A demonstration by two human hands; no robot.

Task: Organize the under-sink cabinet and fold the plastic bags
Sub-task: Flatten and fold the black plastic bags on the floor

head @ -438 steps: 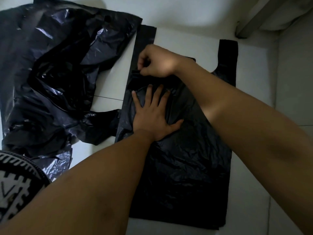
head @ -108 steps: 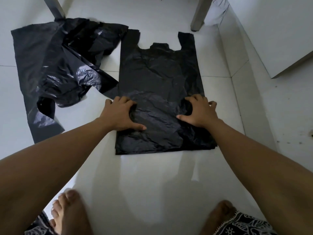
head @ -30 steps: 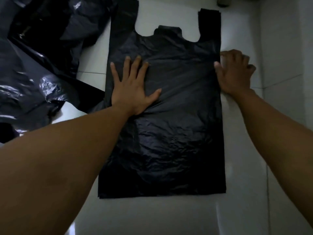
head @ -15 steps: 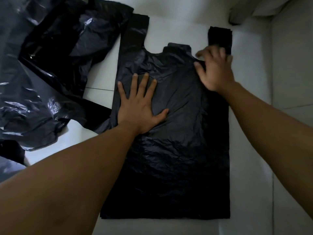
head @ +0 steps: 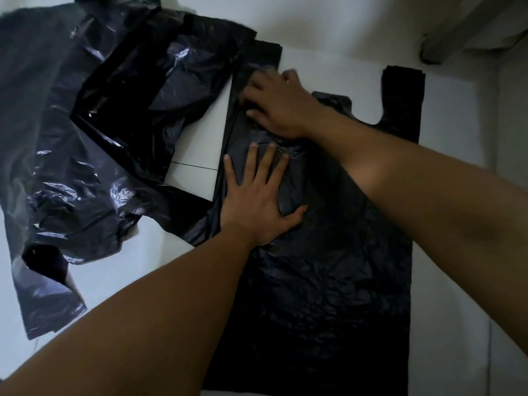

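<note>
Black plastic bag [head: 328, 295] lies flat on the white tiled floor [head: 445, 338]. Its closed bottom edge is nearest, at 6 o'clock, and its body runs up through the centre toward 1 o'clock. Just above centre the left hand [head: 257, 201] rests on it palm down, fingers straight and spread. It presses the bag's left part to the floor and grasps nothing.

Beyond it, at 12 o'clock, the right hand [head: 277, 107] reaches across to the bag's far left corner, fingers bent onto the plastic at the root of the left handle [head: 265, 55]. Blur there hides whether they pinch the film or only press it, so I cannot tell. The right handle [head: 403, 81] lies flat at 1 o'clock.

From 9 to 11 o'clock sprawls a heap [head: 85, 138] of loose, crumpled black bags, its near edge meeting the flat bag's left side. A furniture leg [head: 440, 38] stands in the far corner at 1 o'clock.

The step looks like smoothing the left side ahead of a lengthwise fold. To do it well, the left palm should serve as the anchor while the right hand strokes trapped air out toward the open mouth. The handle should then be laid straight before any crease is pressed. Thin film slides easily on tile, so pressure should be even. The heap's edge should be kept out of the fold.
</note>
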